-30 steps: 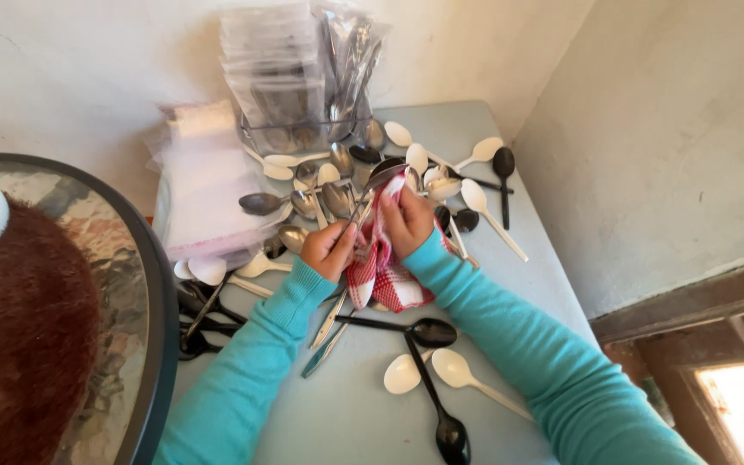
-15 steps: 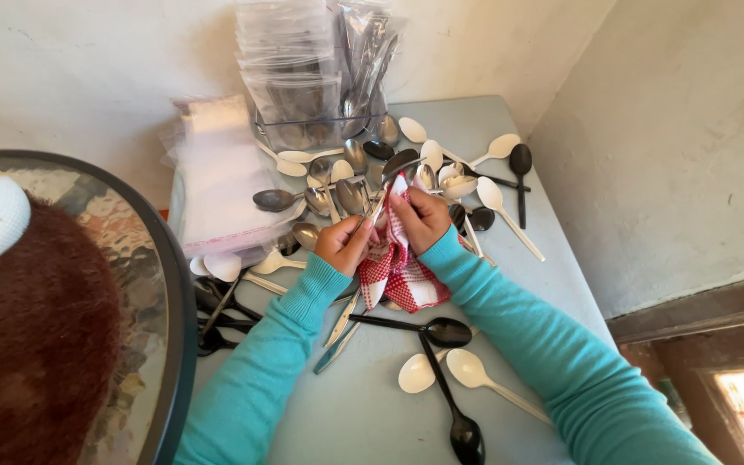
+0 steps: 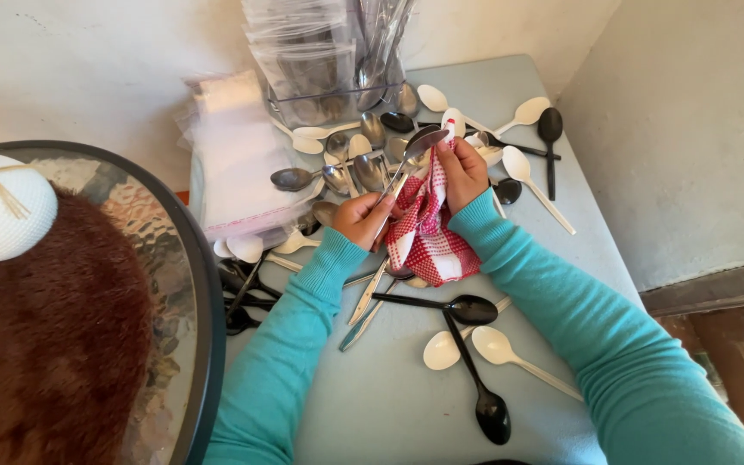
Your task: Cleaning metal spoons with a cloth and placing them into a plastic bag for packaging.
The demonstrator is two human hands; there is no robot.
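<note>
My left hand (image 3: pixel 362 218) grips the handle of a metal spoon (image 3: pixel 410 158) whose bowl points up and away. My right hand (image 3: pixel 462 172) holds a red-and-white checked cloth (image 3: pixel 424 226) against the spoon's upper part; the cloth hangs down between both hands. Both arms wear teal sleeves. Under and around the hands lies a heap of metal, white plastic and black plastic spoons (image 3: pixel 363 164) on a pale blue table (image 3: pixel 389 405).
A clear container with cutlery and plastic bags (image 3: pixel 329 60) stands at the table's back. A stack of clear bags (image 3: pixel 238 164) lies at the left. Black spoons (image 3: pixel 475 362) and white spoons (image 3: pixel 510 353) lie near me. A round glass table (image 3: pixel 174 258) is at left, wall at right.
The hands have lifted slightly and the spoon's bowl now sticks out above the cloth; the camera view has shifted a little.
</note>
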